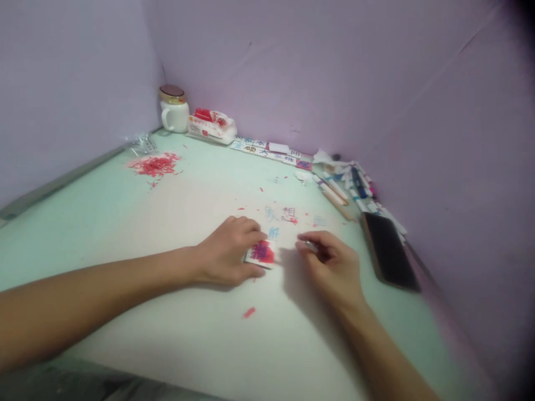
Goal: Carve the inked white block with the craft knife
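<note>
A small white square block (pixel 265 257) lies on the table, its top inked red with a dark purple character. My left hand (pixel 234 250) is closed on it, with the thumb at the near edge and the fingers at the far side. To the right of the block, my right hand (pixel 332 262) pinches a slim silvery tool (pixel 310 245); most of it is hidden in the fingers, and its kind cannot be made out. The tool's tip is apart from the block. Beyond the hands, blue and purple characters (pixel 288 213) are written on the tabletop.
Red shavings (pixel 155 164) are heaped at the left, near a clear plastic bag (pixel 142 145). A white lidded mug (pixel 175 117), a wipes pack (pixel 212 128) and rows of character tiles (pixel 267 153) line the wall. Markers (pixel 334 192) and a phone (pixel 389 250) lie at the right.
</note>
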Demonstrator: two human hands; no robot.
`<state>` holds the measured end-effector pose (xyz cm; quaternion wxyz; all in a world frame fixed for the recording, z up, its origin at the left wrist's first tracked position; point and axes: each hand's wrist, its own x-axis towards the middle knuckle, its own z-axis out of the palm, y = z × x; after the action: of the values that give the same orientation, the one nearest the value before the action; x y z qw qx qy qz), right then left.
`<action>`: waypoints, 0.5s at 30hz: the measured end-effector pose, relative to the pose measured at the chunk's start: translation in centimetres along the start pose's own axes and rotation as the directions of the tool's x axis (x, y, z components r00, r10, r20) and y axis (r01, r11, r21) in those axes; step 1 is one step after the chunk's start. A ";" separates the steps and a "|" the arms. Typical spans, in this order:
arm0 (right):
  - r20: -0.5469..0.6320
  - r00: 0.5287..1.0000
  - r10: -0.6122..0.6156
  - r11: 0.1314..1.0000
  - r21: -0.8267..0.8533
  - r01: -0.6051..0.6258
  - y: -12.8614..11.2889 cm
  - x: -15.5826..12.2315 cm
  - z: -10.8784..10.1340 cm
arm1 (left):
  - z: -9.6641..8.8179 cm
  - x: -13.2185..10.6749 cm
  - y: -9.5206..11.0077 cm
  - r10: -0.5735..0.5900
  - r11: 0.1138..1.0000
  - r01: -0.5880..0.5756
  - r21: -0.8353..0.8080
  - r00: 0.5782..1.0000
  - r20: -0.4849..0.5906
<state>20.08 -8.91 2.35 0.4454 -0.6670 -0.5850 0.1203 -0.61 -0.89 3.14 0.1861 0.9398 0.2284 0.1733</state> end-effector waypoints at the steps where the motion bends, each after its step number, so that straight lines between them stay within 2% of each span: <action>1: 0.027 0.999 0.027 0.999 -0.041 -0.026 0.1 0.0 0.0 | 0.0 0.0 0.1 -0.026 1.000 0.026 0.010 1.000 0.005; 4: 0.145 0.983 0.108 0.980 -0.180 -0.081 0.0 0.0 -0.1 | -0.1 -0.1 0.2 -0.061 0.998 0.061 0.028 0.998 0.010; 9: 0.292 0.949 0.115 0.964 -0.265 -0.036 -0.8 -0.1 -0.4 | 0.0 -0.2 0.4 -0.089 0.995 0.088 0.051 0.996 0.007; 15: 0.296 0.952 0.074 0.975 -0.221 -0.008 -1.4 -0.4 -0.5 | 0.1 -0.2 0.3 -0.096 0.995 0.097 0.022 0.995 -0.030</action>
<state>19.36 -9.59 3.56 0.2726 -0.6974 -0.6418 0.1656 -0.67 -1.27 3.17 0.1802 0.9271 0.2782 0.1748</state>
